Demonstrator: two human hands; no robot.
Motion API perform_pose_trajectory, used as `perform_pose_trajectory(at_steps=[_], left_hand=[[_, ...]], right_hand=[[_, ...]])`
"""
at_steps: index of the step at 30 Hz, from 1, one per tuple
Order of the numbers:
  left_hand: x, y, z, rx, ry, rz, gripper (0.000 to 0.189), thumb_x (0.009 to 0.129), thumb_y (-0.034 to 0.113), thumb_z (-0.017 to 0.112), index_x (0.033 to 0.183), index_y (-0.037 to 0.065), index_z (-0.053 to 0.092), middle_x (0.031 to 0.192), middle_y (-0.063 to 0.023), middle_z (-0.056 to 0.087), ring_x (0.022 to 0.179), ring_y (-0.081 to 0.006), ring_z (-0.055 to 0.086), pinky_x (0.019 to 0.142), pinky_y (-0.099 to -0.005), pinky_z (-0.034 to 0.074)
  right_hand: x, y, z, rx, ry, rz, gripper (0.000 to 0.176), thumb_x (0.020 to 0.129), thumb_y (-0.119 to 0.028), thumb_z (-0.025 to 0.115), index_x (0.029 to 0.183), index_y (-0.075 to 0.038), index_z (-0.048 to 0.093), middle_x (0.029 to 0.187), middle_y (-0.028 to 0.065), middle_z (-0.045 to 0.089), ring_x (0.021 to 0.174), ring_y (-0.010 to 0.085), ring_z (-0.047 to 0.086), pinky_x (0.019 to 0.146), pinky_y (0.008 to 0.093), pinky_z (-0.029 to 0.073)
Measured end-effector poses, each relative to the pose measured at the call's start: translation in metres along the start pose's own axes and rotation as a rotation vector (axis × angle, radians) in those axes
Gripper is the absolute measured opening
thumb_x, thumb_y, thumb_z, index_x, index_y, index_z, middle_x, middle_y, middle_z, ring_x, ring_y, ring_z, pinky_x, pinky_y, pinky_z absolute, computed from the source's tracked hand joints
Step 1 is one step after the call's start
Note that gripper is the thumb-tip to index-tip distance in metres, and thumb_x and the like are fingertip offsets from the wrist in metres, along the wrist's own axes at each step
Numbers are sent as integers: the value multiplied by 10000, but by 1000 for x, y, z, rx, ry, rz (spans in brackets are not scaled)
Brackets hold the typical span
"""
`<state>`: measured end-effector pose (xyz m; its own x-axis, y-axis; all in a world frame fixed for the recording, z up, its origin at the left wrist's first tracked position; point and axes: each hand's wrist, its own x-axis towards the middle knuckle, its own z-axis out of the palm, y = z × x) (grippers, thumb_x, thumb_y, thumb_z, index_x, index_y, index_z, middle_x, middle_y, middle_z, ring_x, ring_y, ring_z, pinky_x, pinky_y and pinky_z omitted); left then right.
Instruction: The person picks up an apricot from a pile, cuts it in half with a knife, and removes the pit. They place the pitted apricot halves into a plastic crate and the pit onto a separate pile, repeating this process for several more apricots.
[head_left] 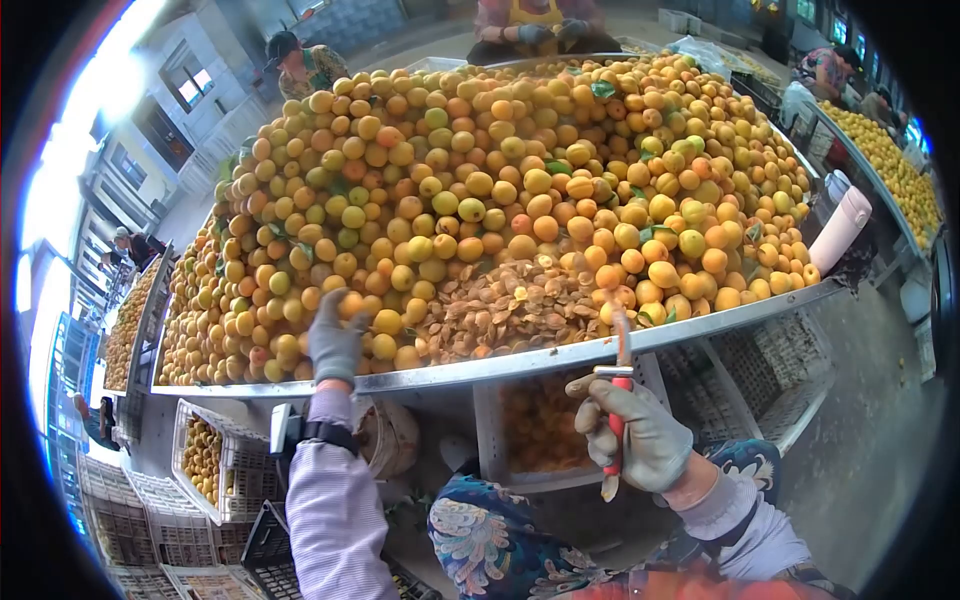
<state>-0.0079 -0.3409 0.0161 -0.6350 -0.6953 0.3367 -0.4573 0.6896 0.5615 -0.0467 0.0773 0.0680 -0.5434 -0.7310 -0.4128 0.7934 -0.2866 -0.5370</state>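
A large heap of yellow-orange apricots (480, 185) fills a metal-edged table (480, 370) in front of me. Among them, near the front edge, lies a pile of brown apricot pits (515, 305). My left hand (335, 342), in a grey glove, reaches over the front edge at the left; its fingers are apart against the apricots, with none visibly gripped. My gloved right hand (640, 430) is closed around a red-handled knife (618, 425) just in front of the edge. Its blade points up toward the heap and is partly blurred; a metal tip shows below the handle.
Under the table, a crate (490, 440) holds orange pieces, and another crate (205, 455) at left holds apricots. A pink bottle (840, 230) stands at the right corner. A person in a yellow apron (535, 12) sits opposite; other people work at neighbouring fruit-laden tables.
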Motion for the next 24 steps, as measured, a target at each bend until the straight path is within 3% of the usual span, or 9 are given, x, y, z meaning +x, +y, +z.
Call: perform_pose_trajectory(at_steps=[2, 4, 7, 9, 13, 15, 18, 23, 24], left_hand=[[-14, 39, -2, 27, -39, -3, 500, 753, 170, 769, 1206, 130, 560, 1126, -150, 650, 1019, -246, 634, 888, -318, 483], [-17, 41, 9, -163, 43, 38, 511, 761, 197, 765, 1223, 142, 555, 1127, -138, 653, 1038, -245, 627, 913, -335, 472], [-26, 63, 16, -83, 10, -16, 512, 767, 185, 763, 1228, 112, 553, 1127, -149, 649, 1031, -244, 631, 914, -335, 471], [-35, 86, 16, -134, -112, -198, 512, 770, 184, 761, 1230, 101, 552, 1147, -146, 642, 1038, -256, 630, 911, -335, 474], [-51, 87, 46, -361, 86, -18, 509, 772, 186, 760, 1226, 84, 554, 1159, -137, 636, 1070, -229, 615, 909, -317, 473], [-56, 92, 53, -490, 95, -7, 522, 782, 176, 756, 1236, 42, 537, 1135, -128, 642, 1037, -215, 613, 900, -302, 472], [-66, 110, 52, -953, -50, -294, 444, 836, 177, 720, 1206, 8, 543, 1014, -83, 634, 865, -137, 595, 761, -251, 488], [-82, 110, 67, -1068, -157, -206, 380, 841, 172, 707, 1162, 16, 576, 986, -75, 645, 852, -133, 608, 742, -258, 492], [-80, 107, 75, -870, -99, -141, 410, 823, 193, 719, 1176, 39, 576, 976, -89, 651, 857, -162, 619, 758, -276, 494]], right_hand=[[0, 6, -5, -157, 53, -10, 325, 901, -281, 635, 1118, -59, 536, 802, 64, 605, 454, 81, 519, 328, 202, 442], [-9, 11, -8, -242, 96, -13, 338, 898, -284, 638, 1128, -60, 530, 804, 66, 606, 449, 83, 516, 321, 209, 442], [-18, 24, -30, -362, 141, -44, 329, 902, -293, 632, 1116, -64, 533, 794, 64, 611, 440, 83, 508, 312, 218, 432], [-24, 31, -41, -337, 159, -21, 305, 906, -296, 629, 1083, -65, 541, 782, 56, 615, 441, 79, 506, 323, 208, 412], [-38, 38, -51, -387, 146, -7, 287, 919, -305, 612, 1060, -65, 545, 777, 50, 616, 449, 69, 505, 369, 195, 407], [-48, 37, -44, -451, 167, -17, 289, 923, -308, 605, 1065, -63, 545, 778, 48, 614, 452, 65, 501, 378, 196, 410], [-58, 36, -39, -561, 189, -76, 292, 929, -311, 595, 1070, -60, 544, 779, 44, 612, 458, 57, 495, 398, 193, 409], [-62, 41, -43, -651, 179, -105, 352, 936, -348, 545, 1132, -55, 537, 763, 43, 586, 465, 70, 492, 362, 206, 413], [-63, 43, -42, -616, 171, -95, 324, 934, -344, 564, 1092, -61, 542, 771, 43, 599, 471, 57, 493, 394, 194, 405]])
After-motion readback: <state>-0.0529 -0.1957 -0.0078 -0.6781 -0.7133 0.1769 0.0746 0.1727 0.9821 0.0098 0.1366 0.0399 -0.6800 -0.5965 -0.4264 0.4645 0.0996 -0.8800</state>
